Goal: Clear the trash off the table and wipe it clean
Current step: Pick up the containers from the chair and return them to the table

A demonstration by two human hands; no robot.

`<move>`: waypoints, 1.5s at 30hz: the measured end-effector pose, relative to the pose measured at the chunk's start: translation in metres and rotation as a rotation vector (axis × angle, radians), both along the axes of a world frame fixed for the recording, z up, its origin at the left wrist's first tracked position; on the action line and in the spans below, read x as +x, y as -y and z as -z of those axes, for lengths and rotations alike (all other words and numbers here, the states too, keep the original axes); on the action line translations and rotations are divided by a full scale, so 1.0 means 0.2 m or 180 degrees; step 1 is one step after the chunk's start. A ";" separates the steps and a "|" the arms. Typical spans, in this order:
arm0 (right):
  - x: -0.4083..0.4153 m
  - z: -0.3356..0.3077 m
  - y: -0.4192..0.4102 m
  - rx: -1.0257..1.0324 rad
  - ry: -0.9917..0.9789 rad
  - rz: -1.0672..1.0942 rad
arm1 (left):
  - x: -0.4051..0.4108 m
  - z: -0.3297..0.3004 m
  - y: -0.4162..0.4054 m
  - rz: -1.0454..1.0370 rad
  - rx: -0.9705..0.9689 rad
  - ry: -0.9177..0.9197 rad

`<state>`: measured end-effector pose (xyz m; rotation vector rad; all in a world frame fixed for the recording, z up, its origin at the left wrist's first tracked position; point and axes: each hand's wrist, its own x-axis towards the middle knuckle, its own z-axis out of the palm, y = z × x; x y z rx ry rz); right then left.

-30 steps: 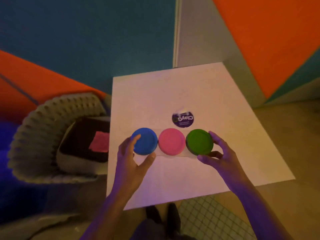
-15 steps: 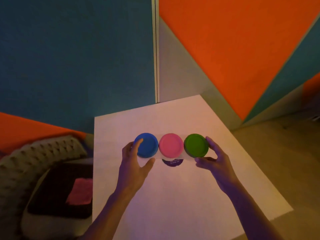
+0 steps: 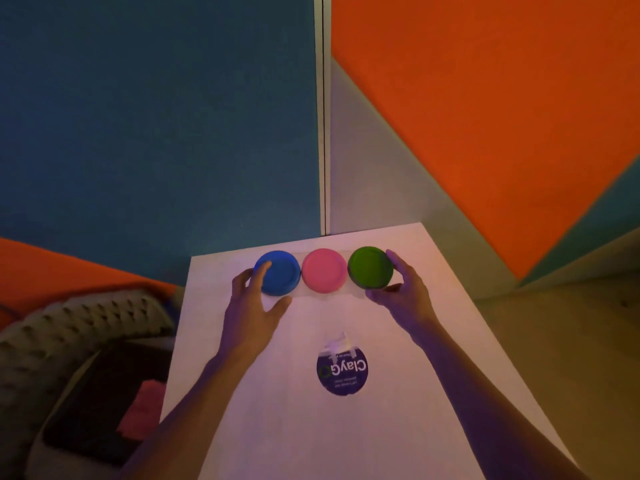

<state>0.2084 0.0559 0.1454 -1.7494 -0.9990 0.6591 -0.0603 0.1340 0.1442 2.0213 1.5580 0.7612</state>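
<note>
Both bare forearms reach forward over the white table (image 3: 398, 427). The left hand (image 3: 254, 304) cups the left end of the row of three clay tubs (image 3: 323, 271), fingers curled on the blue lid, thumb splayed toward the near side. The right hand (image 3: 405, 292) pinches the right end at the green lid.

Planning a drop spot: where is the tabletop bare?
Bare: between the hands and the purple label, plus both near corners beside the forearms. Crowded: the far edge, where left hand and right hand flank the row of tubs.
</note>
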 end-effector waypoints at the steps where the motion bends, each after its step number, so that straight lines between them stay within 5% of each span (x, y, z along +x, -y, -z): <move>1: 0.04 0.00 -0.07 -0.0028 0.0038 -0.0039 | 0.04 0.00 -0.04 -0.0038 0.0018 0.0000; 23: 0.41 0.28 -1.16 -0.0578 -0.0038 -0.0501 | 0.40 0.31 -0.96 -0.0346 -0.0310 -0.0226; 45: 0.38 0.73 -1.49 -0.0607 0.0445 -0.0271 | 0.42 0.80 -1.31 -0.0374 -0.0397 -0.0184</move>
